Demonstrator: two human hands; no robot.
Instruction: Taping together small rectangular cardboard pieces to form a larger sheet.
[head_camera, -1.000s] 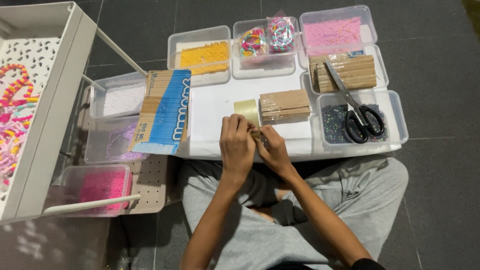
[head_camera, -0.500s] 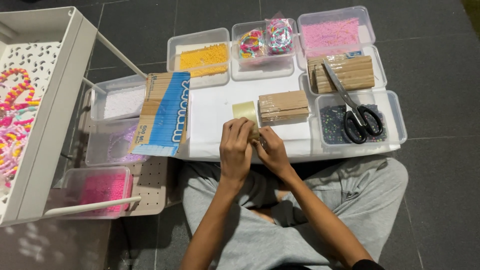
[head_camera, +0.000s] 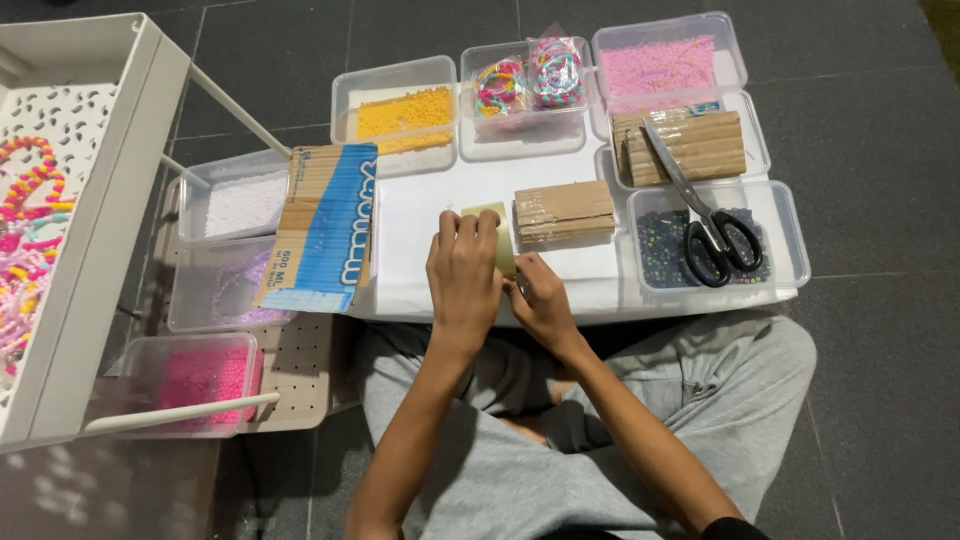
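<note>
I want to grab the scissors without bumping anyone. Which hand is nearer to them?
Right. The right hand lies left of the scissors, below the stick stack. The left hand is farther left, over a pale pad.

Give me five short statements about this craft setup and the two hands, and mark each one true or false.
1. The scissors lie across the tub of dark beads. True.
2. The yellow beads are in the tub nearest the person's lap. False: that tub sits at the far side of the white board.
3. Both hands are on a small pale yellow-green piece at the near edge of the board. True: the left hand covers most of it and the right hand meets it from the side.
4. The right hand holds the scissors. False: the scissors lie apart, untouched.
5. A stack of flat wooden sticks lies just beyond the hands. True.
</note>
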